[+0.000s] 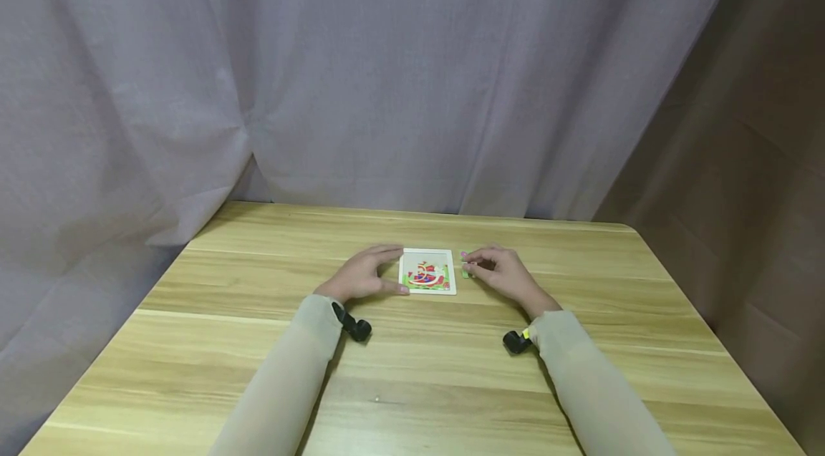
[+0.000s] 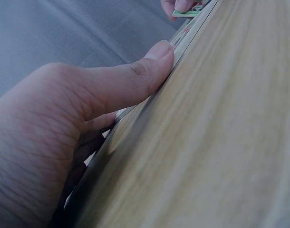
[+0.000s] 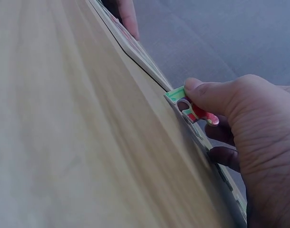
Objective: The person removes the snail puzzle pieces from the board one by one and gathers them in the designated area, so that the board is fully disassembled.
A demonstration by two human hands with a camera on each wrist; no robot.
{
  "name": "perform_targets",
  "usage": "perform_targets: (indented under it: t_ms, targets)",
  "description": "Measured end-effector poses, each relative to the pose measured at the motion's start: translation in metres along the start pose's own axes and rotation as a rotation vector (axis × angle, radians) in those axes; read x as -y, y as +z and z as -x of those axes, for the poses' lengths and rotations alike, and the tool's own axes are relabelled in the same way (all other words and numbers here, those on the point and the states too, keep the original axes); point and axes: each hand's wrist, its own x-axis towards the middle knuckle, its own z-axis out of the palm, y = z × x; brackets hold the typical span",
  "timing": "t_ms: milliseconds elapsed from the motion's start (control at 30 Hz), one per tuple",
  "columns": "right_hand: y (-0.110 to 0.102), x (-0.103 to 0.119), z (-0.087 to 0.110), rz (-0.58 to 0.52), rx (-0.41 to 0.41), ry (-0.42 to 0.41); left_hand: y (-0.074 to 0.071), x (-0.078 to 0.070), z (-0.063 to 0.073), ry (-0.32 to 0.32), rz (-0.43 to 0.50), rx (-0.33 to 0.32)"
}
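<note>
In the head view a square, white-rimmed jigsaw tray [image 1: 454, 277] lies on the table, its lower part filled with a red, white and green picture. My left hand [image 1: 364, 274] holds the tray by its left side, thumb at the near corner and fingers at the far one. Just right of the tray, my right hand [image 1: 505, 274] pinches a jigsaw piece. That piece [image 3: 172, 96] is green and red with a rounded notch, tilted up between thumb and fingers in the right wrist view. The right fingertips partly hide it.
Beside the right hand lies another green and pink piece [image 1: 463, 254], and thin pieces show beneath that hand in the right wrist view. The wooden table [image 1: 412, 384] ends at a grey curtain [image 1: 387, 84] behind and a darker one [image 1: 741, 155] at the right.
</note>
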Motion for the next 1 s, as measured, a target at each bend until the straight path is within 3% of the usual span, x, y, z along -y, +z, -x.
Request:
perform_targets:
  t_ms: [1000]
  targets:
    - [-0.0001, -0.0016, -0.0031, 0.107, 0.004, -0.037, 0.0016, 0.0038, -0.0017, 0.02, -0.033, -0.007]
